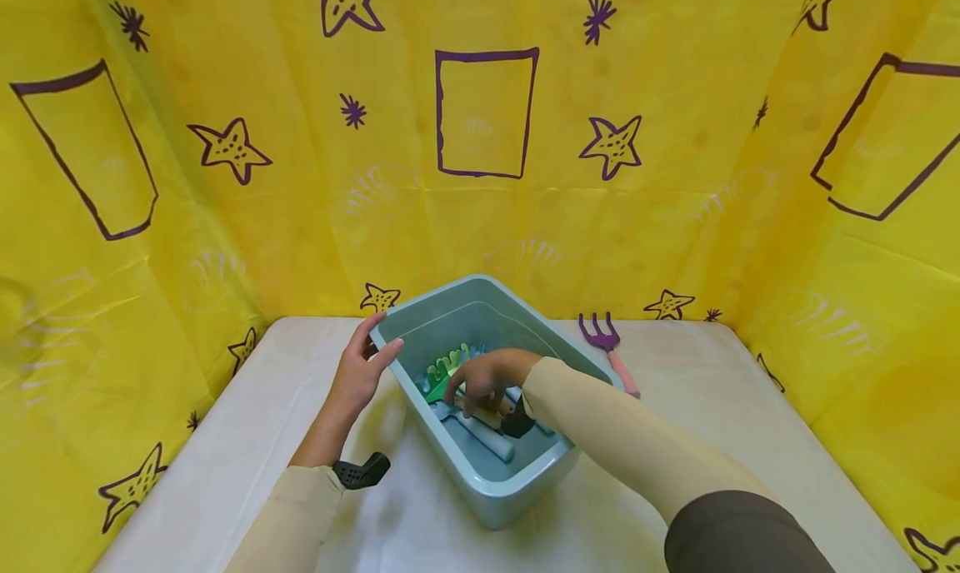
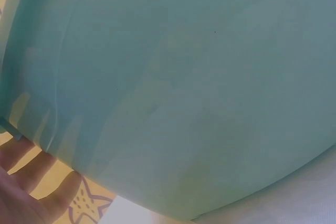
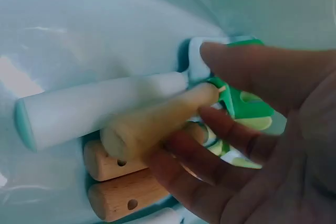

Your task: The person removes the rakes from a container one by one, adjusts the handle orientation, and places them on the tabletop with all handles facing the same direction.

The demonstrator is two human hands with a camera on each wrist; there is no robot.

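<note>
- Left hand [image 1: 360, 373]: grips the rim at the bin's far-left corner, thumb over the inside, fingers along the outer wall.
- Right hand [image 1: 487, 377]: down inside the bin, thumb and fingers wide apart, fingertips at a wood handle [image 3: 157, 121]; cannot tell how firmly they touch it.
- Wood handle: lies aslant along the fingertips, above the other handles. Butt beyond the ring fingertip, pointing toward the wearer; front end by the index fingertip, pointing at the green heads [image 3: 252, 108].
- Pale handle [image 3: 105, 103]: beside it, on the thumb side, nearly parallel, butt also toward the wearer.
- Two lower handles [image 3: 131, 195], wooden: beneath, on the finger side, parallel to each other, butts the same way.
- Bin [image 1: 517, 485]: between the hands, long axis running from far left to near right.
- Fork [image 1: 600, 337]: right of the right hand, outside the bin, on the table [image 1: 315, 406]; purple tines point away, pink handle back toward the wearer.
- Yellow cloth [image 1: 480, 240]: beyond both hands.
</note>
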